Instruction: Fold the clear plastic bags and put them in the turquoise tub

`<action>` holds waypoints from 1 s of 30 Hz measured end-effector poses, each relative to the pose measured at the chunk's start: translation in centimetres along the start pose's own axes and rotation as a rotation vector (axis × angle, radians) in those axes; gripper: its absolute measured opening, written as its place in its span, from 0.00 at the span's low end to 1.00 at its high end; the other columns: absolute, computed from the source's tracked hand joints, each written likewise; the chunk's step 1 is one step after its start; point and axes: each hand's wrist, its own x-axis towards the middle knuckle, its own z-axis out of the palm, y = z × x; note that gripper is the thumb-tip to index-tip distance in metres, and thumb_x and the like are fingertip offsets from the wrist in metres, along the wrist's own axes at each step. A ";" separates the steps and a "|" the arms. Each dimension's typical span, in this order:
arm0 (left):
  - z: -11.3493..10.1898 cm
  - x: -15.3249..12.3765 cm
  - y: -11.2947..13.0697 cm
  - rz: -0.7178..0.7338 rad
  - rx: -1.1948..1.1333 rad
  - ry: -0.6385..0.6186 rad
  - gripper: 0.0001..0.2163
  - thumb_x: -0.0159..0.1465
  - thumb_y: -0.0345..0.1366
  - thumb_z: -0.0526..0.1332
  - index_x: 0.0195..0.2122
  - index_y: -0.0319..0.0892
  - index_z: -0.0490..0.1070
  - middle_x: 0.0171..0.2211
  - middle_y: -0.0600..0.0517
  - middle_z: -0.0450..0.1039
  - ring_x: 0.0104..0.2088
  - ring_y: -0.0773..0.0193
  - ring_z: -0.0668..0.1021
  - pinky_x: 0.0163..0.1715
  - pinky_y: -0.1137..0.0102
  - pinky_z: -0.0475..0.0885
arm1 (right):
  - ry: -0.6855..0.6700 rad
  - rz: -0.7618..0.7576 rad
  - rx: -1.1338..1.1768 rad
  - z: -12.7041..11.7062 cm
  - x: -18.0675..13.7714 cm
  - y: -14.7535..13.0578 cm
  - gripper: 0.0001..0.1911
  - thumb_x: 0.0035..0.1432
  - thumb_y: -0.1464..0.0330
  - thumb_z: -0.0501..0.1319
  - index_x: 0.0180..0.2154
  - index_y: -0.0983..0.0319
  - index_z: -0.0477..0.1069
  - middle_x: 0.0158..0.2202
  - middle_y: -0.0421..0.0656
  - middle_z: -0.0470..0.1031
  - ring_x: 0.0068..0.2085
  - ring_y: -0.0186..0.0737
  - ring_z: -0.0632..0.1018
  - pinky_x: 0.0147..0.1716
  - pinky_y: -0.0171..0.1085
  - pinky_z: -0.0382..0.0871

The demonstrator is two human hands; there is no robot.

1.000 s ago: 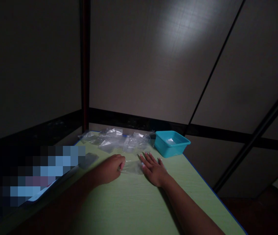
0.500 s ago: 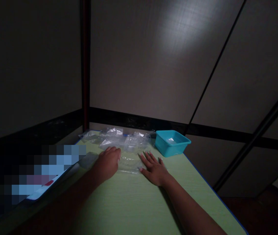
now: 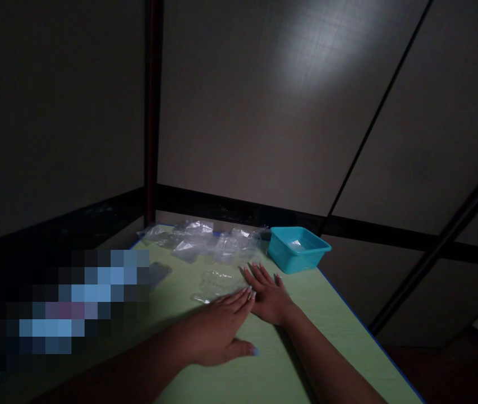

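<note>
A clear plastic bag (image 3: 217,280) lies on the green tabletop (image 3: 205,381), its near edge raised and creased. Across that near edge rests my left hand (image 3: 222,325), palm down, fingers stretched out and thumb apart, the fingertips meeting my right hand. My right hand (image 3: 270,297) lies flat over the bag's right end with its fingers spread. Part of the bag is hidden beneath both hands. Beyond them, more crumpled clear plastic bags (image 3: 192,244) are spread along the far side of the table.
A turquoise plastic basin (image 3: 298,258) stands at the far right edge, with something pale inside. A dark flat piece (image 3: 160,274) lies left of the bag. Beside it, the left side is blurred out by pixels. Dark wall panels (image 3: 243,112) rise behind the table.
My left hand has gone from a closed fist at the bag's left part to lying open across its near edge, closer to me and rightward. My right hand stays nearly in place.
</note>
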 end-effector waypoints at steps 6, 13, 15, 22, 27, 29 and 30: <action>0.1 -0.8 0.8 -0.122 -0.052 -0.052 0.38 0.58 0.59 0.43 0.61 0.38 0.36 0.61 0.44 0.29 0.60 0.54 0.38 0.58 0.58 0.43 | -0.013 0.009 0.003 0.0 0.1 0.0 0.41 0.50 0.49 0.50 0.59 0.47 0.30 0.63 0.39 0.30 0.61 0.48 0.37 0.52 0.59 0.37; -0.1 -1.3 3.6 -0.418 0.013 -0.072 0.34 0.56 0.57 0.50 0.60 0.55 0.37 0.62 0.47 0.28 0.58 0.42 0.32 0.49 0.39 0.33 | -0.029 0.030 0.019 -0.3 0.1 -0.2 0.40 0.51 0.47 0.49 0.59 0.46 0.29 0.63 0.38 0.30 0.61 0.46 0.35 0.53 0.59 0.35; -0.3 -1.0 4.5 -0.531 0.050 -0.066 0.35 0.54 0.55 0.54 0.59 0.57 0.39 0.62 0.47 0.29 0.58 0.37 0.35 0.48 0.37 0.34 | -0.030 0.030 0.013 -0.4 0.0 -0.2 0.40 0.51 0.47 0.48 0.59 0.47 0.29 0.63 0.38 0.29 0.61 0.46 0.35 0.53 0.58 0.35; -0.2 0.0 2.2 -0.459 0.165 0.191 0.33 0.54 0.56 0.53 0.59 0.51 0.49 0.61 0.45 0.42 0.60 0.41 0.42 0.52 0.43 0.34 | -0.013 0.030 0.028 -0.7 -0.3 -0.6 0.37 0.53 0.47 0.46 0.59 0.47 0.31 0.63 0.38 0.31 0.62 0.45 0.37 0.53 0.58 0.36; -0.2 0.3 -1.5 -0.468 0.269 0.369 0.26 0.59 0.51 0.49 0.57 0.48 0.54 0.60 0.45 0.49 0.60 0.48 0.46 0.54 0.48 0.41 | -0.009 0.072 0.054 -0.6 -0.2 -0.6 0.25 0.61 0.55 0.34 0.59 0.47 0.34 0.63 0.35 0.34 0.62 0.41 0.38 0.54 0.55 0.37; -0.3 0.4 -2.4 -0.528 0.265 0.377 0.24 0.61 0.50 0.47 0.56 0.47 0.56 0.59 0.45 0.51 0.60 0.48 0.49 0.53 0.49 0.45 | 0.008 0.070 0.065 -0.5 -0.2 -0.6 0.24 0.62 0.57 0.33 0.59 0.47 0.33 0.63 0.35 0.34 0.62 0.41 0.39 0.54 0.55 0.38; -0.5 0.5 -2.8 -0.567 0.268 0.384 0.23 0.61 0.49 0.46 0.55 0.46 0.57 0.58 0.44 0.52 0.59 0.48 0.51 0.52 0.50 0.47 | 0.027 0.068 0.066 -0.4 -0.3 -0.5 0.24 0.62 0.57 0.33 0.59 0.47 0.32 0.63 0.35 0.34 0.62 0.41 0.39 0.54 0.56 0.37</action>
